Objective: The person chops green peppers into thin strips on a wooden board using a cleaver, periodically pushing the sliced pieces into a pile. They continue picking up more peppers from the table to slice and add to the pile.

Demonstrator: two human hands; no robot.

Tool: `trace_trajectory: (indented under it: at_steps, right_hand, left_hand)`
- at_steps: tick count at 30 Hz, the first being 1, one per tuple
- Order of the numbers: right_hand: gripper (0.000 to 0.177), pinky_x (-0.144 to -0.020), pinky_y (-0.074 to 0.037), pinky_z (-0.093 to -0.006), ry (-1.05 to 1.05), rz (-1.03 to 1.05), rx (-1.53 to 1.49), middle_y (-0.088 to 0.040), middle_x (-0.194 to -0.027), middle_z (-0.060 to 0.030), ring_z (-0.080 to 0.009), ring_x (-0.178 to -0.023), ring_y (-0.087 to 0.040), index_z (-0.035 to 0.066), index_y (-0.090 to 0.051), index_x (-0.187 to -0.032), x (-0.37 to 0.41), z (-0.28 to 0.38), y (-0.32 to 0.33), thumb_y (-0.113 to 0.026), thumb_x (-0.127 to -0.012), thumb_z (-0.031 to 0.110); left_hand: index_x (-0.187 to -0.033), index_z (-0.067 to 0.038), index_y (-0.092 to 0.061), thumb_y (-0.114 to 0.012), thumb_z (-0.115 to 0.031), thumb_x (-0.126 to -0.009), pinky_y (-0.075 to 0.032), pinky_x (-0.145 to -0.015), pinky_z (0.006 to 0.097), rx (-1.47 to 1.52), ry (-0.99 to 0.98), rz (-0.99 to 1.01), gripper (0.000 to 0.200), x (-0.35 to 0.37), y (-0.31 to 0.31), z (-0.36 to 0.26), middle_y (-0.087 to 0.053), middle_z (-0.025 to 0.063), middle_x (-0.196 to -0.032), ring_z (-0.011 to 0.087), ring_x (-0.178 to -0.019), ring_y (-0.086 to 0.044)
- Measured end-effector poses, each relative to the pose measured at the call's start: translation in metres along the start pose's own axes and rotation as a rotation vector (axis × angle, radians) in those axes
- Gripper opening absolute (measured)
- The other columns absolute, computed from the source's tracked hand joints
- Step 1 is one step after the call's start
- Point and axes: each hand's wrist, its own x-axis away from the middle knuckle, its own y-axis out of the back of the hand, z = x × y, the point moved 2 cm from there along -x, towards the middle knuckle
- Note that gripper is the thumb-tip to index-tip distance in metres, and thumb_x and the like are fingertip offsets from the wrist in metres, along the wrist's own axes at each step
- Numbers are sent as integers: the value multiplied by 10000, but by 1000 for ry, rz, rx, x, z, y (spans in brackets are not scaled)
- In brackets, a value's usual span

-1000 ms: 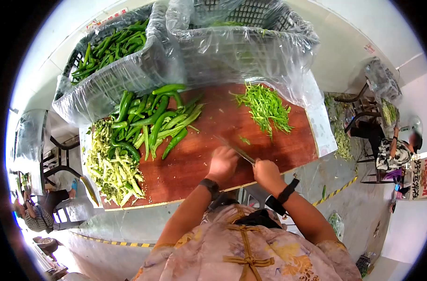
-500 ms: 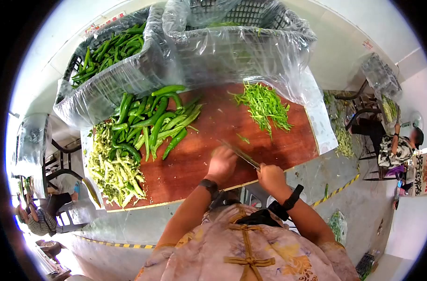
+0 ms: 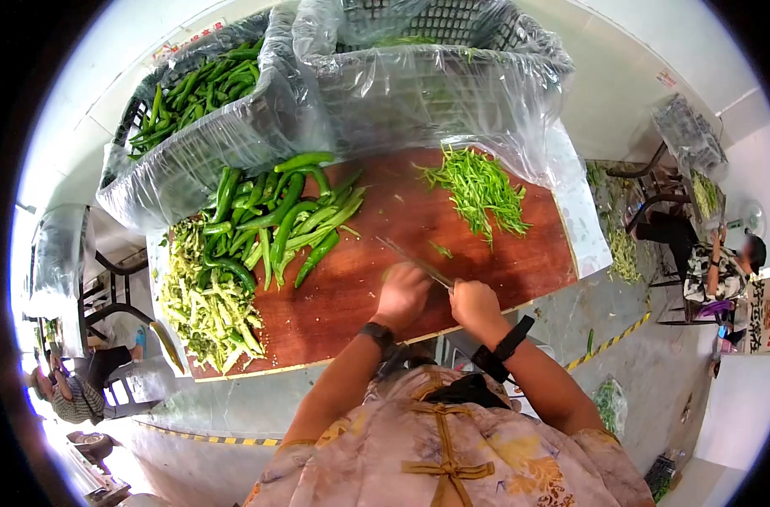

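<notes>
My right hand (image 3: 476,306) is wrapped around the handle of a knife (image 3: 417,262), its thin blade slanting up and left past my left hand. My left hand (image 3: 404,291) is closed low over the wooden board (image 3: 385,211), close beside the blade; what lies under its fingers is hidden. Whole and split green chili peppers (image 3: 275,211) lie to the left on the board. Below them is a heap of pale pepper cores (image 3: 207,313). Shredded green pepper (image 3: 482,194) forms a pile at the right, and a small loose shred (image 3: 441,249) lies below it.
Behind the board stand two plastic-lined crates: a left crate (image 3: 199,148) full of green peppers and a middle crate (image 3: 427,93) with some green in it. A person (image 3: 723,262) sits at the right, and another person (image 3: 72,393) at the far left.
My right hand and the knife have shifted left and slightly up, bringing the blade further across beyond my left hand. My left hand has barely moved.
</notes>
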Motion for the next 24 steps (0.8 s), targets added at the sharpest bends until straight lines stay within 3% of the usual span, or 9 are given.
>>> trace_trajectory:
  at_steps: [4, 6, 8, 12, 16, 21, 24]
  right_hand:
    - [182, -571, -489, -484, 23, 12, 46, -598, -647, -227, -396, -621, -607, -4, -574, -790, 15, 2, 5, -526, -831, 167]
    - [186, -571, -488, -485, -91, 116, 73, -598, -647, -223, -394, -624, -607, -1, -573, -802, 28, 0, 15, -525, -836, 176]
    - [186, -572, -489, -485, -51, 155, 96, -603, -655, -219, -394, -626, -609, 5, -573, -797, 25, -7, 11, -528, -833, 182]
    - [188, -574, -488, -489, 2, 21, 19, -604, -664, -221, -398, -626, -604, 0, -572, -787, -15, -1, -9, -532, -827, 179]
    - [183, -576, -486, -489, -18, -36, 31, -597, -651, -216, -393, -620, -599, 5, -576, -780, -37, 1, -4, -539, -823, 179]
    - [197, -565, -483, -481, -29, -17, 56, -603, -645, -199, -390, -608, -598, 15, -584, -786, 4, -10, 10, -550, -826, 206]
    - [201, -558, -482, -476, -51, 46, 105, -599, -638, -201, -391, -607, -598, 12, -581, -785, 28, -8, 12, -545, -829, 205]
  left_hand:
    - [-839, -88, -621, -587, -100, -648, -420, -815, 445, -10, 17, 29, 194, 2, -4, 3, -533, 78, -931, 303, -950, -506]
    - [-855, -89, -626, -586, -102, -653, -418, -819, 447, -6, 32, 33, 206, 2, -4, 3, -536, 79, -937, 304, -957, -506]
    - [-868, -85, -628, -578, -96, -673, -415, -831, 454, -17, 37, 46, 202, 0, 0, 0, -548, 83, -978, 308, -982, -506]
    - [-890, -82, -629, -564, -86, -695, -410, -848, 457, 0, 63, 96, 206, -5, 7, -5, -562, 90, -1011, 307, -996, -514]
    - [-927, -87, -628, -567, -87, -708, -408, -838, 435, 18, 34, -2, 228, -2, 2, -2, -582, 75, -998, 286, -972, -535]
    - [-901, -95, -628, -568, -83, -677, -400, -842, 428, -81, 2, -36, 232, -2, 11, -9, -581, 43, -988, 254, -999, -530]
    - [-885, -117, -628, -577, -89, -663, -388, -854, 423, -126, 45, 43, 229, -3, 13, -10, -583, 18, -991, 234, -1010, -524]
